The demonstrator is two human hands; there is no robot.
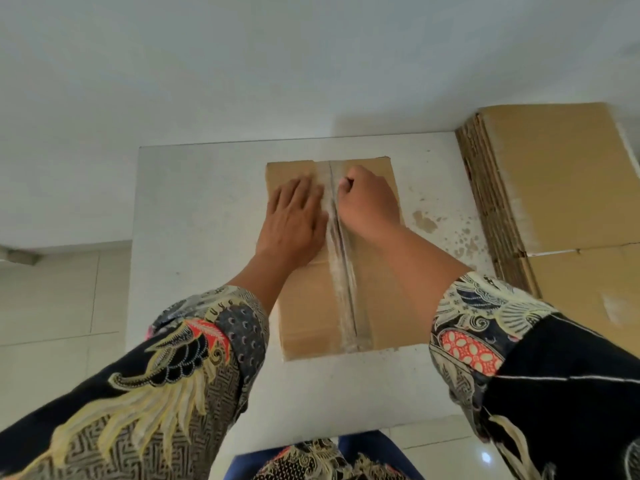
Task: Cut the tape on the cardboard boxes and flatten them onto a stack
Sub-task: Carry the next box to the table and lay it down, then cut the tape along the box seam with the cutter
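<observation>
Left hand (294,216) lies flat, fingers straight, on the taped cardboard box (311,306) mid-worktop (194,209). Right hand (369,199) is fisted at the tape seam (341,271); whatever it grips is hidden. Flattened cardboard stack (554,188) sits at the worktop's right edge.

Bare table (194,209) is lying open at nine o'clock of the cardboard box (311,306), and nearer at six. At three o'clock, the stack of flattened boxes (554,188) is walling off that side.
</observation>
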